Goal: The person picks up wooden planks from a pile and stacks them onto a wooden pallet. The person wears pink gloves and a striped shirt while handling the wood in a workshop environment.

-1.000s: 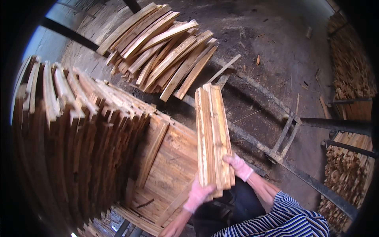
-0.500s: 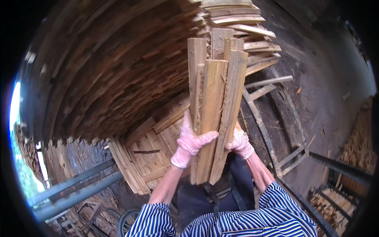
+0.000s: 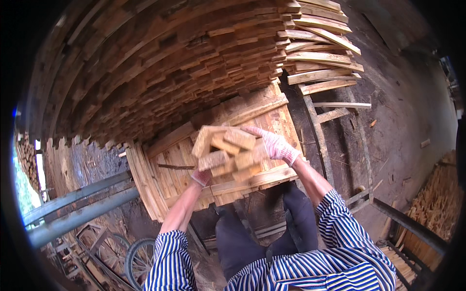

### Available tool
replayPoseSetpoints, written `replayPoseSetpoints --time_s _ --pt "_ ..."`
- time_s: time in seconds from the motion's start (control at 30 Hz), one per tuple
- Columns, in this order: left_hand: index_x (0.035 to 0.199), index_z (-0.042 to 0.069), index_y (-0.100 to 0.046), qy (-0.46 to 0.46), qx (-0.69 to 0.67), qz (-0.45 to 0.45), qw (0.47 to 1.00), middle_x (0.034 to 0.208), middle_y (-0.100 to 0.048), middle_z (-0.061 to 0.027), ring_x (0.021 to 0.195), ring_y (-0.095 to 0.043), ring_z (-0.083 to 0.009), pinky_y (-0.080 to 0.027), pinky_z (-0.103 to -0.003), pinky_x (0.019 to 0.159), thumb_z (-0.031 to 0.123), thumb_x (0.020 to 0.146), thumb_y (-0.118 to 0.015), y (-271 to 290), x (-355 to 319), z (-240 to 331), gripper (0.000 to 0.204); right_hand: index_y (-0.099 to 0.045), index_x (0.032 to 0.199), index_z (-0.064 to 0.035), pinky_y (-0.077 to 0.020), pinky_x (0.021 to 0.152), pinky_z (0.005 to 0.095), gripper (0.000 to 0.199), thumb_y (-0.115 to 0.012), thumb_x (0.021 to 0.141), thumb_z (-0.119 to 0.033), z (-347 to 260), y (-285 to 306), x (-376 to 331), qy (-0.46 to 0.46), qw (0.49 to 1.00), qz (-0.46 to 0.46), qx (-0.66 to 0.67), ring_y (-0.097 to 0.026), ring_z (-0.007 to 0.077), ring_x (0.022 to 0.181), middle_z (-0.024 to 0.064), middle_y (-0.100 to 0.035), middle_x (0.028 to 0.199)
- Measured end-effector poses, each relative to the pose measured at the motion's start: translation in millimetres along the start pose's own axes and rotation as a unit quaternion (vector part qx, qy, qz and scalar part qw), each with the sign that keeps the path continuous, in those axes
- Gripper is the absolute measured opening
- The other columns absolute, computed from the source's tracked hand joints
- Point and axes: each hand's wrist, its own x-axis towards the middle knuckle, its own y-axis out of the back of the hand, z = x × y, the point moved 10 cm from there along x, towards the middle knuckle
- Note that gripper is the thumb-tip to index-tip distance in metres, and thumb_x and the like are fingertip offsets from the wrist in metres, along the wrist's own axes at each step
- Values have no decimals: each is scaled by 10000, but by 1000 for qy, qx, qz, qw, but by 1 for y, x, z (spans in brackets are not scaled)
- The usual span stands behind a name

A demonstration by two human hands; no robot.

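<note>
We record the wooden pieces (image 3: 224,143) as pale tan to honey yellow. The right hand (image 3: 274,144) shows a glove in white mottled with pink; on the left hand (image 3: 202,176) we note a duller reddish pink. We find the shirt (image 3: 335,259) striped in navy and white, and the trousers (image 3: 240,235) plain dark blue-grey. The large stack (image 3: 170,72) reads deep brown, the smaller stack (image 3: 323,63) light straw. We log the pipes (image 3: 82,209) as blue-grey and the floor (image 3: 398,131) as dark greyish brown.
</note>
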Motion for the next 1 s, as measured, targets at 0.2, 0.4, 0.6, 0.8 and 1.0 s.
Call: replayPoseSetpoints --time_s 0.2,0.4,0.6,0.8,1.0 --pt "1448 75 -504 -22 -56 65 996 1316 -672 -71 1171 -646 -246 -519 -380 1001 315 783 -881 42 -47 12 801 -551 1415 -82 -565 926 401 1066 -948 557 -574 -71 -27 18 -103 984 -88 -118 -702 282 1075 156 -708 1217" --pt "1312 1 -619 116 -508 26 853 1205 -704 -105 1124 -668 -214 -545 -383 1005 288 859 -813 2 -111 -85 569 -525 1422 5 -486 1017 354 988 -966 629 -384 -30 -98 -9 -124 971 -24 204 -598 205 1196 110 -635 1324" --pt "1374 44 -582 224 -616 51 754 1392 -594 -128 1285 -560 -280 -474 -480 1101 498 818 -802 -43 -118 -184 751 -488 1424 13 -499 997 348 944 -940 693 -376 83 -179 -12 -262 889 101 362 -616 208 1135 112 -670 1225" --pt "1388 43 -591 263 -582 78 766 1408 -601 -129 1285 -565 -270 -421 -398 1130 541 807 -780 0 -68 -278 788 -377 1453 115 -534 974 349 1074 -965 679 -343 162 -95 30 -335 907 179 184 -670 262 1088 173 -701 1196" --pt "1585 -48 -159 339 -225 283 869 1535 -421 -296 1436 -415 -368 -350 -431 1177 513 809 -792 16 -71 -289 1148 -337 1529 0 -526 988 413 973 -882 764 -259 163 -35 12 -346 802 313 -372 -550 392 1300 285 -523 1426"
